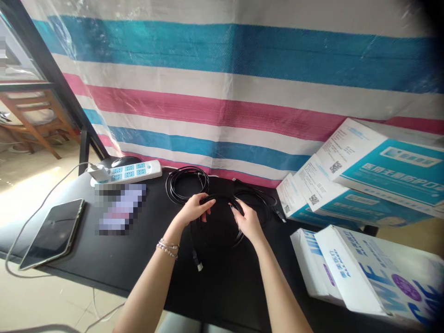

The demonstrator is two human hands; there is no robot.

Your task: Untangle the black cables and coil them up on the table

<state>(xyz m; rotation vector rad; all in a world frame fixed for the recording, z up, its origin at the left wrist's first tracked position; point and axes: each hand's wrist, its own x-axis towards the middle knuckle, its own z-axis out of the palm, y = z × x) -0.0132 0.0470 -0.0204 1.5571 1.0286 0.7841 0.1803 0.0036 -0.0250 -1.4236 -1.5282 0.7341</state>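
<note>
Both hands hold a coiled black cable point(224, 198) low over the black table. My left hand point(193, 209) closes around the coil's left side, thumb on top. On the right side of the coil, my right hand point(248, 220) grips it with bent fingers. One cable end with a pale-tipped plug point(199, 262) hangs down or lies below my left hand. Behind my left hand lies a second coil of black cable point(173, 187). A third black cable point(268, 196) lies loosely beyond my right hand, its plug near the boxes.
To the left are a white power strip point(156, 169) with a plugged-in charger, a black mouse point(125, 160), a tablet point(52, 233) and a blurred-out item. Stacked blue-white boxes point(360, 162) and white cartons point(367, 273) stand right. A striped plastic sheet point(222, 83) hangs behind the table point(138, 259).
</note>
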